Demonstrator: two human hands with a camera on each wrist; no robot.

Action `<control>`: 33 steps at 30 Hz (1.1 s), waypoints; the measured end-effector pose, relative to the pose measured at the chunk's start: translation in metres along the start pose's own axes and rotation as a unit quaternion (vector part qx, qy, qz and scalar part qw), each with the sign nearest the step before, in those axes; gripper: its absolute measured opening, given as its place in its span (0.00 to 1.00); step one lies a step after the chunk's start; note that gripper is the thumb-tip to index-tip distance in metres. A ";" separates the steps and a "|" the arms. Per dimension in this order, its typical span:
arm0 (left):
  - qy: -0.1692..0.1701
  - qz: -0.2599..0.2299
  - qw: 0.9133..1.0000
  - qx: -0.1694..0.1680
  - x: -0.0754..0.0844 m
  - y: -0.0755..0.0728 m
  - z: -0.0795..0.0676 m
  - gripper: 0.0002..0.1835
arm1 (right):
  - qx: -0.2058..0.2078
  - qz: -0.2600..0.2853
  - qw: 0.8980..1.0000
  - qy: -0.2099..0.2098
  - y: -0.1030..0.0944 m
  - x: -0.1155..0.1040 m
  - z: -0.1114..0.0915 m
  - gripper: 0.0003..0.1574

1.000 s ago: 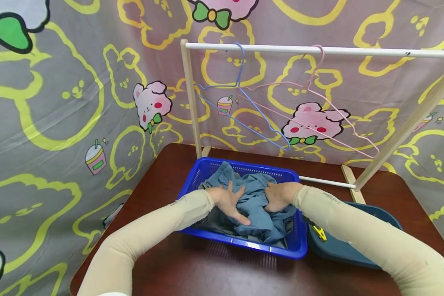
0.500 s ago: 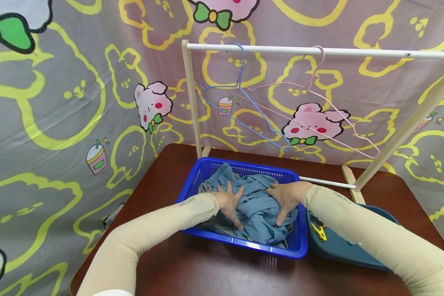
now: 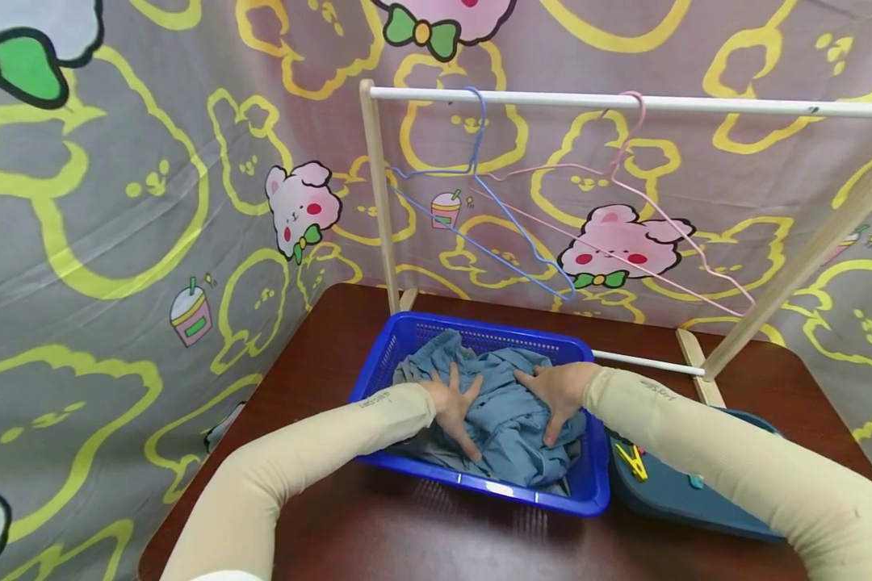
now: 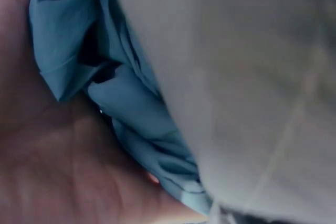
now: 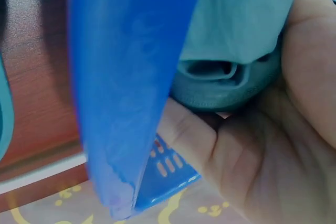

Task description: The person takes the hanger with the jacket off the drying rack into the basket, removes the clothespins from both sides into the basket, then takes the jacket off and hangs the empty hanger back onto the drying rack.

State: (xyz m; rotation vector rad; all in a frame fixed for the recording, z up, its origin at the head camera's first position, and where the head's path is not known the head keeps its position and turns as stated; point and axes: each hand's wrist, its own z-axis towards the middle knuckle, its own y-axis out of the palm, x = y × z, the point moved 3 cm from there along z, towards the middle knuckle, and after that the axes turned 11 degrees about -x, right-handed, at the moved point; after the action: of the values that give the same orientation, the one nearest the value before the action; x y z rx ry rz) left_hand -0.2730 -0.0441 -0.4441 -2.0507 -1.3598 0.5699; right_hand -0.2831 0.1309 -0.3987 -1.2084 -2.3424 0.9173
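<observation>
A crumpled blue-grey cloth garment (image 3: 505, 403) fills much of the blue plastic basket (image 3: 480, 481) on the table. On the garment's left part rests my left hand (image 3: 454, 407), fingers spread and thumb toward the basket's front. My right hand (image 3: 561, 391) presses on the right part, also with spread fingers, close to the right basket wall. In the left wrist view, folds of the garment (image 4: 142, 98) lie against the palm. The right wrist view shows the basket wall (image 5: 131, 77) beside the fingers, with cloth (image 5: 236, 19) against the hand. Greyer cloth shows under the garment's edges.
Behind the basket stands a rack with a white rail (image 3: 552, 98), bearing a blue hanger (image 3: 509, 211) and a pink hanger (image 3: 668, 222). Right of the basket, partly under my right forearm, is a dark teal tray (image 3: 668, 496) with a yellow clip (image 3: 634, 461).
Both hands stay on the garment. My right hand has spread its fingers and shifted slightly to the right from its earlier place. The garment's folds have shifted and its raised rear corner is lower.
</observation>
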 end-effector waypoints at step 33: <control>0.111 -0.007 0.992 0.060 -0.005 -0.043 -0.064 0.44 | 0.125 0.083 0.987 -0.063 0.014 0.018 -0.054 0.70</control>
State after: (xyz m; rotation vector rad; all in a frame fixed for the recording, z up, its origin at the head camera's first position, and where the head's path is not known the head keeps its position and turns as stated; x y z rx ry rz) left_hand -0.2624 -0.0522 -0.3675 -1.9420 -1.1793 0.3944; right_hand -0.2548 0.1722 -0.3689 -1.2865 -2.1608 1.3354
